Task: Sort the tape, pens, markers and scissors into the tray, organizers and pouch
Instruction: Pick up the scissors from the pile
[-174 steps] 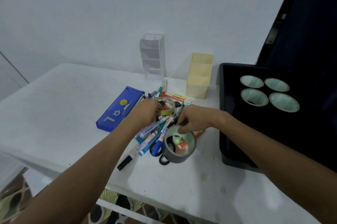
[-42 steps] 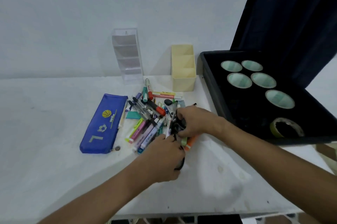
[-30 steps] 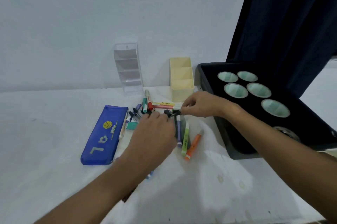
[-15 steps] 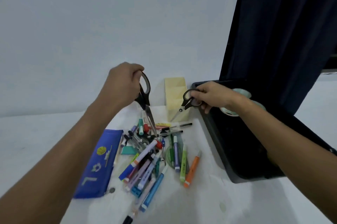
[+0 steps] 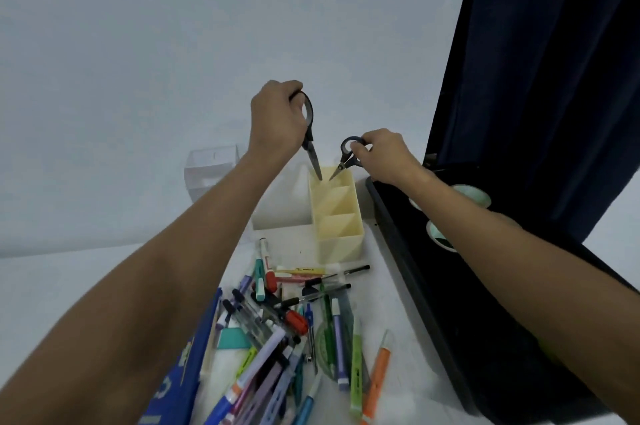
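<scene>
My left hand [image 5: 277, 120] grips the handle of large black scissors [image 5: 309, 137], blades pointing down into the rear compartment of the yellow organizer [image 5: 337, 217]. My right hand [image 5: 381, 156] pinches small black scissors [image 5: 346, 156] by the handle, tips also at that rear compartment. A pile of pens and markers [image 5: 294, 331] lies on the white table below. The blue pouch [image 5: 180, 379] lies at the pile's left. The black tray [image 5: 408, 251] at right holds tape rolls [image 5: 438, 236], partly hidden by my right arm.
A clear organizer [image 5: 211, 168] stands against the wall behind my left forearm. A dark curtain [image 5: 540, 78] hangs at the right above the tray. A white wall backs the table.
Both hands picked scissors out of the pile, lifted them and carried them over the yellow organizer; the blade tips now point into its rear compartment. The view tilted closer.
</scene>
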Motion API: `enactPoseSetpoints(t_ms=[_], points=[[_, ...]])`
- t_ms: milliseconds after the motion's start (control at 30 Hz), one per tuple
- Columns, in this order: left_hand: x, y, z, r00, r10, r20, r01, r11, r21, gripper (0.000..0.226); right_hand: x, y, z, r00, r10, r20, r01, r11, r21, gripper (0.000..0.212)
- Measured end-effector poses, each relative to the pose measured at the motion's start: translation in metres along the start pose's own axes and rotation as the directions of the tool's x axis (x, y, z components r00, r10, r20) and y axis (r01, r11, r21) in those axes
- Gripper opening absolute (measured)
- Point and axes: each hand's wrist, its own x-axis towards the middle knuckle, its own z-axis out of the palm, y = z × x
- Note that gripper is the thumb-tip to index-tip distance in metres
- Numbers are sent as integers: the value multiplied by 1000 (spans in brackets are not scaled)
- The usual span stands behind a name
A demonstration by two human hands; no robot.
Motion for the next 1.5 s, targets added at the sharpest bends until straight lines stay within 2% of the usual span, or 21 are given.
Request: enactPoseSetpoints(t_ms=[100, 233, 300, 533, 700, 800, 933, 1000, 1067, 1100, 1167, 1300, 1400, 1500], points=[[-1, -8, 19, 998, -36, 44, 38, 998, -39, 25, 12, 3, 14, 1000, 21, 17, -20, 1000, -23, 37], [-2, -24, 40, 994, -78, 77, 82, 995, -58, 14, 22, 11, 31, 997, 62, 39, -61, 997, -39, 40], [-6, -30, 46, 984, -137, 113, 150, 982, -115, 15, 23, 13, 38, 997, 71, 34, -69, 997, -42, 41], [-16, -45, 66, 898, -334, 287, 419, 849, -321, 26, 24, 16, 55, 998, 38, 41, -38, 999, -14, 35], [-24, -49, 64, 854, -376, 360, 491, 811, -319, 29, 13, 14, 59, 998, 22, 66, -26, 998, 53, 26], [-27, -46, 54, 834, -347, 429, 461, 865, -197, 42, 0, 9, 57, 993, 23, 112, -32, 996, 84, 28], [-38, -40, 35, 845, -272, 461, 335, 941, -58, 56, -18, 6, 52, 996, 4, 84, -5, 1000, 8, 32], [-47, -36, 26, 862, -241, 447, 285, 958, -32, 45, -28, 6, 50, 995, -18, 96, 17, 1000, 6, 32], [-56, -35, 18, 891, -196, 409, 221, 975, -14, 23, -38, 8, 50, 992, -44, 116, 45, 999, -13, 36], [-61, -35, 13, 902, -181, 391, 200, 980, -8, 20, -42, 9, 51, 991, -53, 125, 56, 998, -24, 37], [-72, -37, 4, 906, -167, 388, 179, 984, 5, 30, -51, 12, 52, 987, -64, 145, 71, 997, -42, 37], [-94, -52, -12, 864, -182, 469, 151, 983, 103, 45, -76, 15, 52, 959, -103, 263, 131, 987, -92, 32], [-112, -64, -22, 823, -173, 541, 116, 984, 138, 39, -91, 16, 55, 918, -119, 377, 192, 968, -162, 29], [-128, -71, -23, 761, -152, 631, 50, 983, 178, 35, -98, 22, 64, 874, -52, 484, 205, 941, -269, 29]])
